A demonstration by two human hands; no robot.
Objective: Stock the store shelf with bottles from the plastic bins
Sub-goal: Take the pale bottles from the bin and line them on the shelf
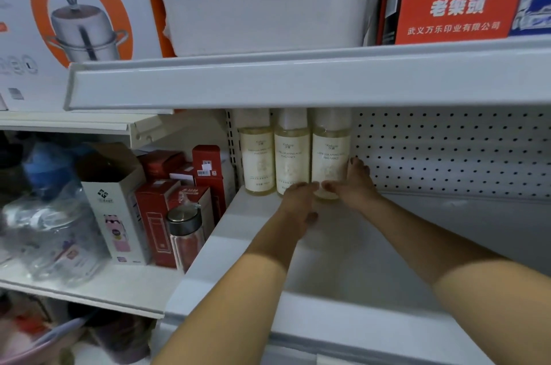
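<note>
Right hand (354,185) wraps the third bottle (329,156) low down, fingers curled round its right side and thumb across the foot of its front. Left hand (298,200) meets the same bottle at the base from the left, fingertips against it. Whether those fingers clasp it or only steady it I cannot tell.

That bottle stands upright at the very back of the shelf (387,260), against the pegboard (447,150). It is touching or just beside the second bottle (290,153), which stands next to the first bottle (258,156) at the shelf's left end.

So three bottles make a start on a back row, and the one in hand looks placed or nearly so, not yet released. Much is left, by my judgement: the back row to the right is bare, as is the whole front of the shelf. No plastic bins show, so how many bottles remain to bring over cannot be said.
</note>
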